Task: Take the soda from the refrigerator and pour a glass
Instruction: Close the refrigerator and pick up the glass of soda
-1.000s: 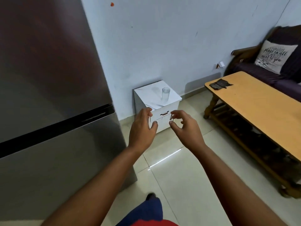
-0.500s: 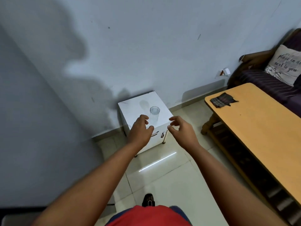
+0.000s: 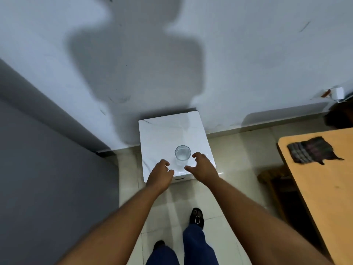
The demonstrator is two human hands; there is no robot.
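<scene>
The person has walked up close to the little white cabinet (image 3: 172, 131), and the view now looks almost straight down on it. A second ago the fridge (image 3: 47, 169) filled the left side; now only its gray side shows there. The glass (image 3: 182, 154) stands upright near the front of the cabinet top and looks empty. Both hands have come forward over that front edge. The left hand (image 3: 160, 175) is just beside the glass, fingers loosely bent, holding nothing. The right hand (image 3: 202, 167) is spread wide with thumb and fingers curving toward the glass, but not touching it. No soda is in view. I think the person means to grab the glass first, so the fridge part is not done yet.
</scene>
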